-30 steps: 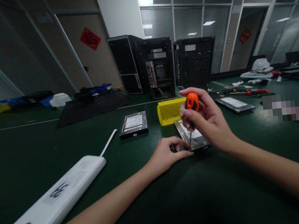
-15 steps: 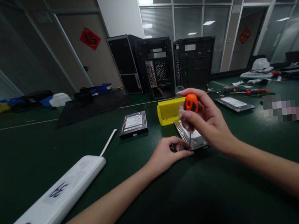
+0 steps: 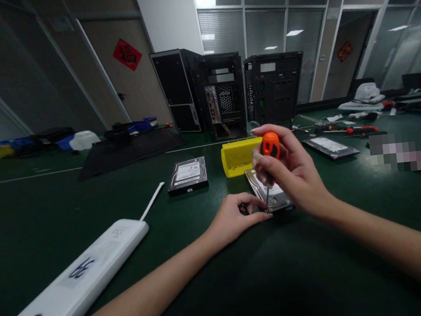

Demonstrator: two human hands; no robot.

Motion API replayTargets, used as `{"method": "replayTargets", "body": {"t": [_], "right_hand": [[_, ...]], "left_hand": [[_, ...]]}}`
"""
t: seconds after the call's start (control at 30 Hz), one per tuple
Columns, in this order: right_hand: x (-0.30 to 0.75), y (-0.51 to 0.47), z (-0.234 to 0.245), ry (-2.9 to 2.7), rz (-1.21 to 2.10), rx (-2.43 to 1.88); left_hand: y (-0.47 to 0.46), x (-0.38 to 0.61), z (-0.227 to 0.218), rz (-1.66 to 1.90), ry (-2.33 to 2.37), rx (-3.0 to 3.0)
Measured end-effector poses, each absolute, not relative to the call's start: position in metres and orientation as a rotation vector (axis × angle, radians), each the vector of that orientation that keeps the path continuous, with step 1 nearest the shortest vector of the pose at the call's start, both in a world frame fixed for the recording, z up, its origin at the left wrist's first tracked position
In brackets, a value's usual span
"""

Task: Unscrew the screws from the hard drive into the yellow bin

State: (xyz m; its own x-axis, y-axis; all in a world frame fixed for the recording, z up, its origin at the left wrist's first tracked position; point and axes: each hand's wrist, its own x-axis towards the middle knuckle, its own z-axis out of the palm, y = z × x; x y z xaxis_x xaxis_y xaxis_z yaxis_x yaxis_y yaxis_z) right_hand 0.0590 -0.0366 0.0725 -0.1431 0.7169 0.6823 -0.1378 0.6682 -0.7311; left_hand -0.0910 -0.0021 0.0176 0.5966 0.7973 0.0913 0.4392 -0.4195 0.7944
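Observation:
My right hand [image 3: 294, 175] is closed round an orange-handled screwdriver [image 3: 269, 147], held upright with its thin shaft pointing down at the near left corner of a silver hard drive [image 3: 273, 194] lying flat on the green table [image 3: 88, 204]. My left hand [image 3: 234, 217] rests on the table at that same corner, thumb and fingers curled and pinching the drive's edge beside the screwdriver tip. The tip itself is too small to make out.
A yellow plastic tray [image 3: 237, 157] stands just behind the drive. A second hard drive [image 3: 188, 175] lies to the left, a third [image 3: 329, 147] to the right. A white device with an antenna [image 3: 73, 280] lies near left. Two black computer cases [image 3: 226, 92] stand at the back.
Almost nothing has moved. My right hand and the screwdriver handle shifted very slightly, and my left hand has stayed at the drive's corner.

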Motion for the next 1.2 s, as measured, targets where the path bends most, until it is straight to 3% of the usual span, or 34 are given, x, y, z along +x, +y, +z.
{"method": "replayTargets", "body": {"t": [1.2], "right_hand": [[0.061, -0.0335, 0.0716, -1.536, 0.831, -0.486]], "left_hand": [[-0.0029, -0.0913, 0.0182, 0.582, 0.979, 2.102]]}}
